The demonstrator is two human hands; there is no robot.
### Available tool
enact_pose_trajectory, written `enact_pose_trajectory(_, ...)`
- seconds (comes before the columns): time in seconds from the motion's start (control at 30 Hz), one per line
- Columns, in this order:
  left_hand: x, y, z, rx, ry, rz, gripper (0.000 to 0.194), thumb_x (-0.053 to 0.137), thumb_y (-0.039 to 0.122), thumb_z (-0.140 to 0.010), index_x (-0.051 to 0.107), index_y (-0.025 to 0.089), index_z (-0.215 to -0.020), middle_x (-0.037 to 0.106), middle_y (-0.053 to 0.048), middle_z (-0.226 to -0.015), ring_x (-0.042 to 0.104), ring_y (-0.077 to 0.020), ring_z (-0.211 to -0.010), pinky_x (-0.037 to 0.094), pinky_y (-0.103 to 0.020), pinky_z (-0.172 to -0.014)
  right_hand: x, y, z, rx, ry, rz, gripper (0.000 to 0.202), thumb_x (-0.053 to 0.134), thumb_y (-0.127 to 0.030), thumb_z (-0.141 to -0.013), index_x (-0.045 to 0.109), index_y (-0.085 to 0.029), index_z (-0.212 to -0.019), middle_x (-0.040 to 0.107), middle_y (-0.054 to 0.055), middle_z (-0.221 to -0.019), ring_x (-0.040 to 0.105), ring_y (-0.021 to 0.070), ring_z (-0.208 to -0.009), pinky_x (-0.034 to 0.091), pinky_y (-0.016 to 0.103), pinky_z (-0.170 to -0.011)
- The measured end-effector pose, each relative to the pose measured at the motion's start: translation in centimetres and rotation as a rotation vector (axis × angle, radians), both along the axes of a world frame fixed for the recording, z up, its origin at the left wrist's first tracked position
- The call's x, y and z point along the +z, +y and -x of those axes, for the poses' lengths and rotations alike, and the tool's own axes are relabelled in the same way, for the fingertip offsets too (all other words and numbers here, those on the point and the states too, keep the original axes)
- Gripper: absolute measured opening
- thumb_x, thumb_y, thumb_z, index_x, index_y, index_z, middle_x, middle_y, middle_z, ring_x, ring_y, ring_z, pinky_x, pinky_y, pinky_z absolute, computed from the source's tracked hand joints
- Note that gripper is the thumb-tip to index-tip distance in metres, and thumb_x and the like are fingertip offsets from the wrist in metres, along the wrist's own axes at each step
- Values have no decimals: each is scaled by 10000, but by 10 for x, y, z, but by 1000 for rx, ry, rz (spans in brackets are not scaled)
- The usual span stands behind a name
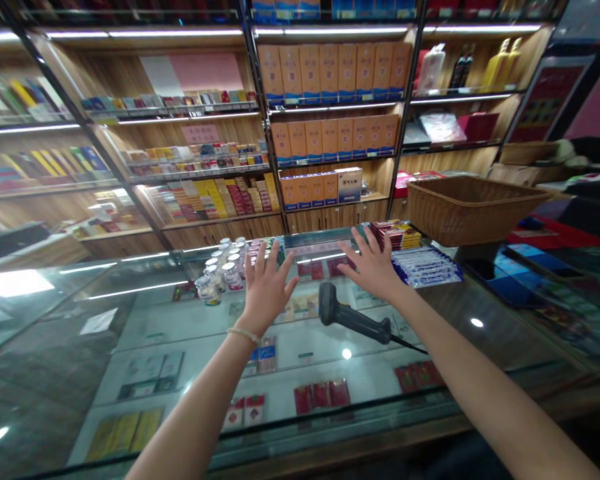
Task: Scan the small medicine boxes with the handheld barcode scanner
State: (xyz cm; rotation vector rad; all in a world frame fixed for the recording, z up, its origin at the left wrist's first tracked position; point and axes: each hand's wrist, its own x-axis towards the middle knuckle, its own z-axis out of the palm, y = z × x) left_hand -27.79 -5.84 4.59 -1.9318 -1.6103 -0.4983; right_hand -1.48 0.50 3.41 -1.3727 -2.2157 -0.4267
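Observation:
My left hand (265, 293) is stretched out over the glass counter (195, 360) with its fingers spread and nothing in it. Just left of it stand several small jars (224, 265) with white lids. My right hand (373, 267) is also spread and holds nothing; it is beside a stack of blue-and-white packets (425, 267) and some red and yellow packets (405, 235). Between and below my hands a dark handheld barcode scanner (353, 317) lies on the glass, its cable running off to the right under my forearm.
A wicker basket (473, 207) stands at the back right of the counter, near a blue object (520, 267). Red packs (321, 396) and other boxes show through the glass. Behind, wall shelves hold orange boxes (330, 72), bottles (503, 65) and small packs (215, 199).

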Motion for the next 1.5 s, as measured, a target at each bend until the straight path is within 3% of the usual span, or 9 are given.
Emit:
enact_pose_trajectory(0.27, -18, -6, 7, -14, -25, 26, 509, 589, 433, -991, 605, 258, -1469, 379, -150, -1679, 258, -414, -1583, 139, -697, -1273, -17, -6, -5, -4, -56, 1, 561, 403, -551, -1056, 489, -326, -1562, 308, 114, -1720, 192, 351, -1596, 60, 701, -1237)
enact_pose_trajectory(1.07, -13, -8, 24, 54, -94, 4, 496, 588, 421, -987, 604, 278, -1462, 334, -131, -1705, 205, -387, -1604, 95, -686, -1283, -19, -4, 9, -27, -64, -14, 530, 370, -500, -1068, 525, -311, -1538, 386, 120, -1683, 251, 353, -1568, 138, 682, -1221)
enact_pose_trajectory(1.5, -21, -6, 39, 126, -152, 13, 536, 626, 383, -953, 594, 239, -1469, 278, -168, -1720, 221, -412, -1596, 93, -718, -1265, 13, 15, 56, 98, -126, 27, 540, 336, -518, -1074, 512, -326, -1548, 354, 113, -1700, 206, 353, -1594, 99, 697, -1236)
